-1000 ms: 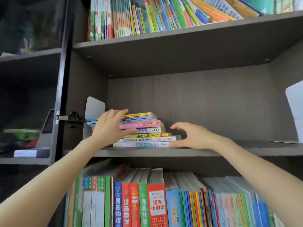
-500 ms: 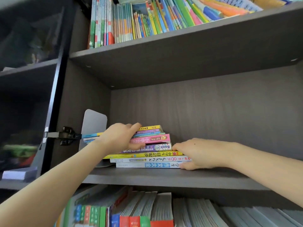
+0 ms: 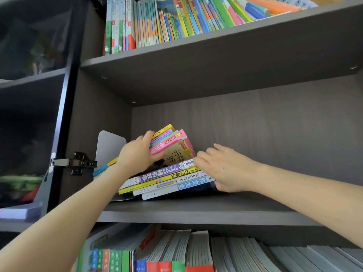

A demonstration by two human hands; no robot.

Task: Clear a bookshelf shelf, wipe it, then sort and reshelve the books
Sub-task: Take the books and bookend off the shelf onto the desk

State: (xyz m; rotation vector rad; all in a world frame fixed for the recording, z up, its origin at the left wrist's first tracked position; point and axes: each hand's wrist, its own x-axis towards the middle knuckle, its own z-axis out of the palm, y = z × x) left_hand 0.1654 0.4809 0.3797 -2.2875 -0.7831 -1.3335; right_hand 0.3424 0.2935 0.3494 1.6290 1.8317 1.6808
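**A:** Where do the books sit now?

**B:** At the nine o'clock end of the middle shelf (image 3: 216,209), pressed toward the white bookend (image 3: 110,144). The pile is split. Your left hand (image 3: 137,156) grasps the upper books (image 3: 170,142), the pink one outermost, with fingers over their near edge and thumb below. They tip up steeply, with their spines running from about seven o'clock to one o'clock.

**A:** And the other hand?

**B:** Your right hand (image 3: 227,169) is at the three o'clock end of the lower books (image 3: 167,180). Its fingers are spread over their ends and the thumb is tucked under the bottom one, so it grips them. That end looks raised off the shelf. Their spines run from eight o'clock to two o'clock, a flatter slant than the upper bundle.

**A:** What does the next move turn on?

**B:** My guess is you are standing them up against the bookend. Their long axis has to swing toward twelve o'clock, pivoting on the nine o'clock end. Your right hand is nearer the free end, so it does the lifting while your left steadies the top.

**A:** What else is on the shelves?

**B:** The row above (image 3: 176,22) is packed with upright thin books that lean further toward three o'clock. The row below (image 3: 176,250) is full too. From the right hand out to three o'clock, this shelf holds nothing.
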